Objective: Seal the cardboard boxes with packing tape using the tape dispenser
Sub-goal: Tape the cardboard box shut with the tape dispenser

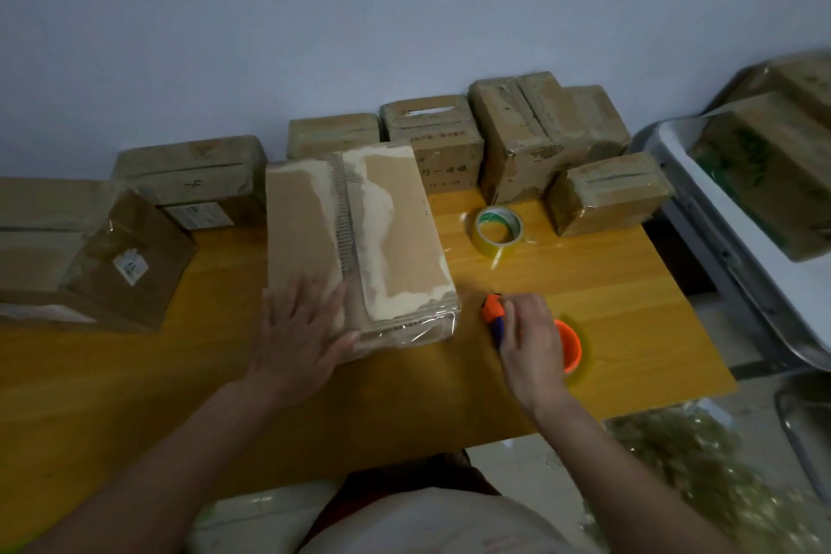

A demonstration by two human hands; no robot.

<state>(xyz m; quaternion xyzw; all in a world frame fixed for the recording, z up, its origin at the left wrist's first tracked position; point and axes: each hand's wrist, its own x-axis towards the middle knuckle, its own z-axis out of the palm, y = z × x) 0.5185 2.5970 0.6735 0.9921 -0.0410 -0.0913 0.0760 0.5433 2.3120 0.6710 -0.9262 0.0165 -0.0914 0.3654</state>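
A flat cardboard box (391,234) with a torn, pale top lies in the middle of the wooden table (584,283). Clear tape shines along its near edge. My left hand (306,328) lies flat on the box's near left corner with the fingers spread. Just right of the box, my right hand (530,342) grips an orange and blue tape dispenser (494,310), whose orange roll (569,344) shows behind the hand. The dispenser sits low over the table, apart from the box.
A loose roll of clear tape (497,232) stands behind the dispenser. Several taped boxes (539,135) line the wall, and a large one (81,252) sits at the left. A metal cart (719,211) with more boxes stands at the right. Crumpled plastic (683,463) lies on the floor.
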